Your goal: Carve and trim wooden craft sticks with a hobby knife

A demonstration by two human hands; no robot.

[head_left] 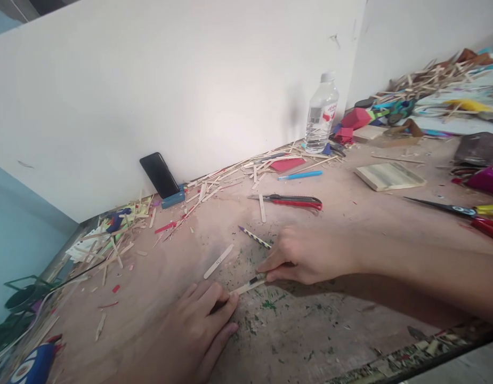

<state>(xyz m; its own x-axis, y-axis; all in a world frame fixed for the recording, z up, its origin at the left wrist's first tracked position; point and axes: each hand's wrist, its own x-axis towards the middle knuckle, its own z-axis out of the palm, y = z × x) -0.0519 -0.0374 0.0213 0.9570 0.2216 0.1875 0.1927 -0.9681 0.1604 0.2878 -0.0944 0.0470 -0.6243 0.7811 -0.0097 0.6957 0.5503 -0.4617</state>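
A pale wooden craft stick (246,288) lies near the front of the work table. At its left end my left hand (206,314) has its fingers bent, the thumb and forefinger pressing the stick down. My right hand (292,256) is closed in a pinch over the stick's other end. Under its fingertips shows a small dark and greyish piece (255,279), too small to name, resting along the stick. A second craft stick (218,262) with a pencil mark lies just behind. Beside the right hand is a patterned pencil (254,237), its rear end hidden by the hand.
Farther back lie a red utility knife (298,201), a blue pen (300,175) and many loose sticks along the white board. A phone (160,175) leans there; a water bottle (321,114) stands behind. Right: a wooden block (390,176) and scissors (466,210). The table edge (422,352) is near.
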